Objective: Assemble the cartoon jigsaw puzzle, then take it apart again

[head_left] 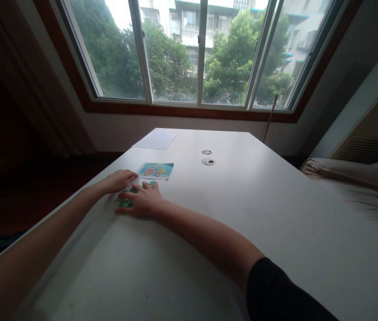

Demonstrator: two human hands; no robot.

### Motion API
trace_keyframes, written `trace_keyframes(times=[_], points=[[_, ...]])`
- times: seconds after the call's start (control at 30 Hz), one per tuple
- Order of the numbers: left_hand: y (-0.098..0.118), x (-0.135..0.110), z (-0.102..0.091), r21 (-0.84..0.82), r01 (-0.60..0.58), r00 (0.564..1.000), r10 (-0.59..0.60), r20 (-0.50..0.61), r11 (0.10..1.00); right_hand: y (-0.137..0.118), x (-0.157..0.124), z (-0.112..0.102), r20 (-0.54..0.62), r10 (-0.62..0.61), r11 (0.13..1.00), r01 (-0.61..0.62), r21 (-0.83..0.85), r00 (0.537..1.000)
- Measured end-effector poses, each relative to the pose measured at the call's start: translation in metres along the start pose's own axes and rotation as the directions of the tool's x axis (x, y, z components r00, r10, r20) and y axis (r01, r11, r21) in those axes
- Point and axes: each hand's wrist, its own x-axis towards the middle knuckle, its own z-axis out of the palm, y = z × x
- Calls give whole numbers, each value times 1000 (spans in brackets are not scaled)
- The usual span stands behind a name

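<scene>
Several small green jigsaw-like pieces (126, 203) lie in a loose heap on the white table (202, 249). Over them my right hand (144, 200) rests palm down, its fingers spread and partly covering the heap. My left hand (120, 180) is at the left side, beside the near left corner of a colourful picture card (156, 170). Its fingertips reach that corner; whether they press on the card or only lie next to it is hard to make out. Pink and yellow figures on a teal ground show on the card.
A white paper sheet (155, 139) lies at the table's far left. Two round metal cable grommets (208, 162) sit in the tabletop near the middle. Beyond the table is a window (198, 53); a thin stick (271, 118) leans below it. Draped beige covering (352, 183) is at the right.
</scene>
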Motion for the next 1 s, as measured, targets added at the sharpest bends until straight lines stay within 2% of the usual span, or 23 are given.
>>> trace_keyframes(times=[0.1, 0.2, 0.3, 0.4, 0.5, 0.6, 0.7, 0.77, 0.87, 1.0], points=[[0, -3, -2, 17, -47, 997, 46, 56, 999, 1, -8, -10, 9, -34, 999, 34, 25, 999], [0, -7, -3, 37, -61, 997, 59, 58, 997, 3, -25, -30, -3, -103, 993, 103, 53, 995], [4, -12, -6, 59, -67, 997, 65, 36, 996, 12, -55, -58, -20, -135, 989, 136, 53, 991], [24, -17, -13, 79, -79, 997, 81, -17, 994, 32, -96, -85, -8, -124, 992, 124, 18, 992], [69, -24, -17, 75, -158, 986, 161, -48, 985, 63, -142, -103, 47, -14, 999, 16, -45, 999], [134, -37, -12, 56, -269, 961, 272, -41, 961, 94, -185, -110, 66, 151, 984, -143, -110, 986], [201, -53, 5, 40, -298, 953, 299, -39, 954, 119, -218, -108, 47, 342, 930, -331, -157, 939], [236, -60, 20, 29, -284, 959, 285, -14, 958, 130, -232, -104, 42, 447, 884, -434, -173, 894], [271, -60, 42, 12, -253, 967, 252, 39, 967, 136, -244, -98, 62, 535, 836, -516, -188, 843], [287, -54, 59, -1, -217, 975, 216, 55, 976, 135, -249, -95, 69, 574, 808, -550, -209, 816]])
